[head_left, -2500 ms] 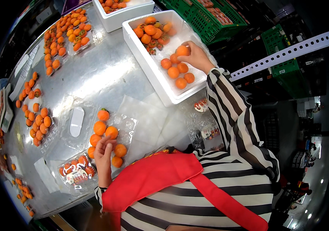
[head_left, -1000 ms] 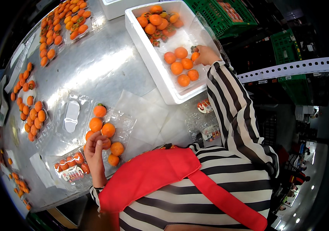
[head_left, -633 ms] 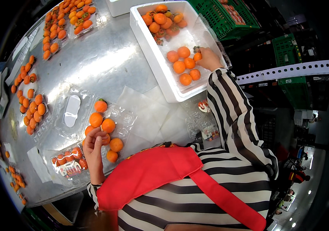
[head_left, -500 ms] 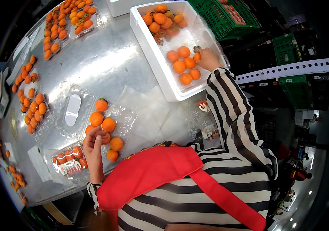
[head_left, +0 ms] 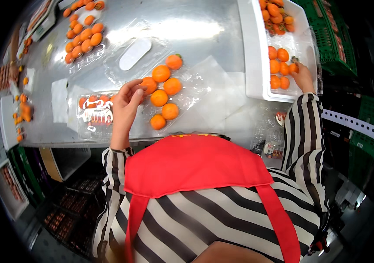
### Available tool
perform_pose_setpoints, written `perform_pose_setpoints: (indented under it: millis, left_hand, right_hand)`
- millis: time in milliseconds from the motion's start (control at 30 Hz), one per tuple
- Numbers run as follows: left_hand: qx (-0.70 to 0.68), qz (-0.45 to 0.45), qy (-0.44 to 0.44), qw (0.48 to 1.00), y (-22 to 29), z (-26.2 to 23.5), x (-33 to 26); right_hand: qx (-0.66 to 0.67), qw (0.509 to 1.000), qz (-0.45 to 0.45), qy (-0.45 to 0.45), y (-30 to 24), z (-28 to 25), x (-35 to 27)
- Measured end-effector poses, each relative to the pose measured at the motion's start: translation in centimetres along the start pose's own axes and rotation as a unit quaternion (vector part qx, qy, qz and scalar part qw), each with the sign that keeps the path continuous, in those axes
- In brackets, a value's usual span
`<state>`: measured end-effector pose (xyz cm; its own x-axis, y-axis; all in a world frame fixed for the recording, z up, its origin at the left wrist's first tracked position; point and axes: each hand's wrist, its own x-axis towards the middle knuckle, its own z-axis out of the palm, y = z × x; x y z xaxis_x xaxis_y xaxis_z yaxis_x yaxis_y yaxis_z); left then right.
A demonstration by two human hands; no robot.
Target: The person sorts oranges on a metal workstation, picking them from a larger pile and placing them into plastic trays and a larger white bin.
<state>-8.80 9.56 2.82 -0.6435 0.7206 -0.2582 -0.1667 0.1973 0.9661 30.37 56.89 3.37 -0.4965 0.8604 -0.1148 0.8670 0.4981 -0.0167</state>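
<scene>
My right hand [head_left: 304, 78] reaches into a white foam box [head_left: 258, 65] at the right. Its fingers close on a round orange fruit [head_left: 293, 68] with a dry leafy top; other orange fruits lie beside it. My left hand [head_left: 126, 103] hovers loosely curled over the table, thumb and fingers slightly apart, and nothing shows between them. Its fingertips come close to the leftmost orange fruit [head_left: 148, 85] of a double row; whether they touch is unclear. The row lies over a clear plastic tray [head_left: 190, 97].
Left of the row sits a clear pack [head_left: 94, 115] of red-orange fruit with a printed label. An open clear lid with a white oval [head_left: 135, 54] lies behind. More trayed fruit [head_left: 84, 40] stands at the far left. Green crates [head_left: 333, 48] flank the foam box.
The view has turned and shifted, so table and box appear farther right. My right hand stays on a fruit in the box; my left hand remains beside the row.
</scene>
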Motion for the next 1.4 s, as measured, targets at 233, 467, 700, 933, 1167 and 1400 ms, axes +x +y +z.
perform_pose_setpoints:
  millis: [233, 467, 700, 933, 1167, 1400]
  left_hand:
    - [0.249, 0.126, 0.053, 0.959, -1.0, 1.7, -1.6]
    - [0.398, 0.234, -0.041, 0.886, -1.1, 3.2, -4.2]
    - [0.495, 0.323, -0.095, 0.801, -2.8, 4.2, -5.1]
    - [0.495, 0.327, -0.083, 0.801, -3.3, 4.6, -5.0]
    - [0.469, 0.309, -0.071, 0.825, -2.8, 4.4, -5.0]
    - [0.470, 0.332, -0.098, 0.812, -3.2, 4.4, -4.5]
  right_hand:
    - [-0.038, 0.999, 0.005, 0.029, -4.4, -3.4, -1.7]
    - [0.222, 0.967, -0.109, 0.062, -9.9, -4.7, -7.1]
    - [0.257, 0.952, -0.159, 0.046, -13.9, -5.0, -8.7]
    - [0.282, 0.937, -0.193, 0.078, -16.6, -4.8, -10.7]
    - [0.356, 0.920, -0.158, 0.044, -18.7, -6.9, -12.6]
    - [0.385, 0.888, -0.252, 0.010, -23.7, -4.8, -14.1]
